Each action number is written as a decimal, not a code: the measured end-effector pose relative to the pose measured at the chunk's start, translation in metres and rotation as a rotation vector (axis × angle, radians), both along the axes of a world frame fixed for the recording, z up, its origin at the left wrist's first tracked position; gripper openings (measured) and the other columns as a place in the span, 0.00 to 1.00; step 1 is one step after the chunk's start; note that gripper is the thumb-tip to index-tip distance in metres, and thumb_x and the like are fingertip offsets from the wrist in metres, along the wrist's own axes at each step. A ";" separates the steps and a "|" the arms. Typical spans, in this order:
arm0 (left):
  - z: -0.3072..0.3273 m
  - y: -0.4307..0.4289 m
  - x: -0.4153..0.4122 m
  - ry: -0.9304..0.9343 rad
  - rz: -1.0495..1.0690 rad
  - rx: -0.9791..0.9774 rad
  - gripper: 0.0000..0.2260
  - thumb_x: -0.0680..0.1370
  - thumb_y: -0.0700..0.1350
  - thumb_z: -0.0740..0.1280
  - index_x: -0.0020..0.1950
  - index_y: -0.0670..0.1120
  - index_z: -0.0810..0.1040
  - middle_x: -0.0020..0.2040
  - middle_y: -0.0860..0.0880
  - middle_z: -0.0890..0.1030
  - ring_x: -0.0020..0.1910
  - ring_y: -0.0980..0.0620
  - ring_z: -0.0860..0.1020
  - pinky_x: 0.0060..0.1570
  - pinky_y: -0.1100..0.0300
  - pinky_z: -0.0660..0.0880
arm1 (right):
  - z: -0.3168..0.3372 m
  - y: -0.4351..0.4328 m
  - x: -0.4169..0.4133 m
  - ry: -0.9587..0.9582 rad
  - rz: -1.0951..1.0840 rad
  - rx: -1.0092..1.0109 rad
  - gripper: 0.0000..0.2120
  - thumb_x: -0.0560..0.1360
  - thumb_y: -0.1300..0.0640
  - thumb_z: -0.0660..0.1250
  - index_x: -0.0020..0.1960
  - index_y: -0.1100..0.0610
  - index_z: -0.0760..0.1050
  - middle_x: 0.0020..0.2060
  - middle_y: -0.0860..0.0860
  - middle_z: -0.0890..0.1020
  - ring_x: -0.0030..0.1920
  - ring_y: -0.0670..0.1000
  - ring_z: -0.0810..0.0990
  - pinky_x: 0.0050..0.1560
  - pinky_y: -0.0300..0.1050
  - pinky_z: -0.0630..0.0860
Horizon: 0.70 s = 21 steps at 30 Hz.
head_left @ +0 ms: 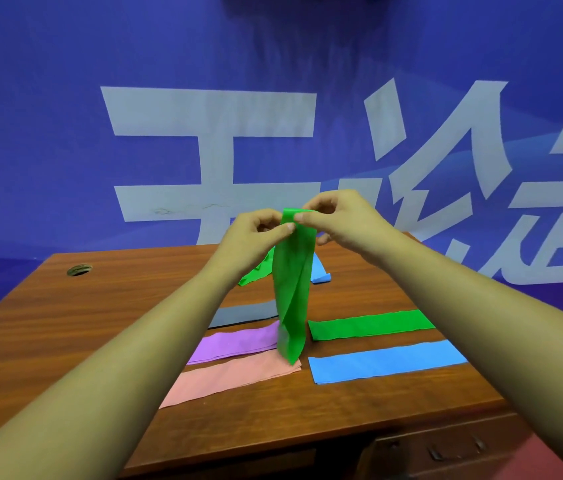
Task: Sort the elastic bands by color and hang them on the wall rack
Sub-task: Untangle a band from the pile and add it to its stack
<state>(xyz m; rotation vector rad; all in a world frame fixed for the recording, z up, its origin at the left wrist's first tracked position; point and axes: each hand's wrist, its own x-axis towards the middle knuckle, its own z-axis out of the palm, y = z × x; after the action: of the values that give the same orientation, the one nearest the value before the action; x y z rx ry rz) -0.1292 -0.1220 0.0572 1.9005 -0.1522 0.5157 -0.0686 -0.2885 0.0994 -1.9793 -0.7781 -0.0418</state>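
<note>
Nearest, a pink band (235,379) and blue band (387,362) lie flat on the tabletop (83,323), with a purple band (238,341) and flat green band (370,323) behind. Above them the left hand (252,237) and right hand (339,216) pinch the top of the hanging green band (292,289); I'd square its fold before laying it down. There is room to move on the left; the far edge is crowded, and no rack shows

Hanging band (292,292) is showing bright green, going darker where layers are overlapping. Flat on the table (100,323): green strip (370,325), blue strip (387,362) in sky tone, purple strip (238,342) leaning lilac, pink strip (231,379) leaning salmon, grey strip (245,311) looking dull. Further back, crumpled green piece (256,275) & light blue piece (320,273) are peeking out. Table is showing reddish-brown wood w/ dark grain streaks. Wall (48,150) is reading deep blue-violet w/ big pale grey-white characters (211,114).
</note>
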 end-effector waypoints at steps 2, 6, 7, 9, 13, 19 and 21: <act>-0.002 -0.002 0.004 0.011 -0.017 -0.024 0.04 0.79 0.44 0.68 0.46 0.46 0.81 0.26 0.59 0.75 0.22 0.64 0.69 0.25 0.74 0.64 | 0.001 0.000 0.001 -0.016 0.016 -0.048 0.08 0.75 0.56 0.71 0.48 0.61 0.81 0.43 0.61 0.84 0.44 0.56 0.83 0.44 0.50 0.81; -0.014 -0.008 0.012 0.124 -0.121 -0.168 0.12 0.69 0.53 0.74 0.48 0.49 0.79 0.43 0.49 0.84 0.43 0.52 0.82 0.48 0.56 0.77 | 0.006 -0.004 0.003 -0.010 -0.009 0.005 0.06 0.76 0.59 0.69 0.47 0.62 0.81 0.39 0.58 0.83 0.38 0.48 0.80 0.40 0.46 0.80; -0.019 -0.010 0.013 0.177 -0.170 -0.205 0.18 0.68 0.53 0.75 0.53 0.48 0.78 0.48 0.45 0.85 0.48 0.46 0.84 0.54 0.50 0.78 | 0.008 -0.006 0.004 0.025 -0.012 0.043 0.05 0.77 0.60 0.68 0.47 0.62 0.80 0.38 0.56 0.82 0.37 0.47 0.79 0.39 0.45 0.79; -0.029 -0.018 0.015 0.261 -0.260 -0.256 0.23 0.69 0.49 0.75 0.62 0.46 0.75 0.52 0.43 0.85 0.52 0.42 0.84 0.57 0.46 0.78 | 0.010 -0.010 0.007 0.072 -0.019 0.110 0.04 0.77 0.61 0.68 0.48 0.62 0.80 0.38 0.53 0.81 0.38 0.47 0.79 0.39 0.43 0.79; -0.054 -0.032 0.021 0.342 -0.268 -0.213 0.09 0.73 0.44 0.74 0.53 0.47 0.82 0.46 0.51 0.85 0.48 0.50 0.81 0.55 0.53 0.75 | 0.010 -0.027 0.018 0.160 -0.069 0.217 0.06 0.77 0.62 0.68 0.50 0.64 0.79 0.38 0.53 0.81 0.39 0.50 0.80 0.44 0.49 0.82; -0.079 -0.036 0.021 0.531 -0.395 -0.133 0.07 0.73 0.43 0.72 0.50 0.47 0.82 0.45 0.50 0.84 0.45 0.52 0.80 0.48 0.56 0.71 | -0.002 -0.064 0.041 0.254 -0.293 0.345 0.05 0.77 0.63 0.66 0.43 0.60 0.76 0.38 0.55 0.79 0.36 0.50 0.79 0.34 0.42 0.80; -0.082 -0.035 0.020 0.564 -0.404 -0.091 0.13 0.72 0.45 0.72 0.55 0.47 0.81 0.49 0.50 0.84 0.48 0.52 0.78 0.49 0.55 0.69 | -0.012 -0.080 0.053 0.304 -0.385 0.387 0.06 0.77 0.63 0.66 0.41 0.59 0.75 0.39 0.56 0.80 0.36 0.51 0.80 0.31 0.41 0.78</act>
<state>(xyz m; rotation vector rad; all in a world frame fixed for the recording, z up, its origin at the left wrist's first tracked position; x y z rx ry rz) -0.1093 -0.1565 -0.0252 1.7917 -0.1329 -0.2844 -0.0157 -0.3686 0.0874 -1.6842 -0.1682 -0.1076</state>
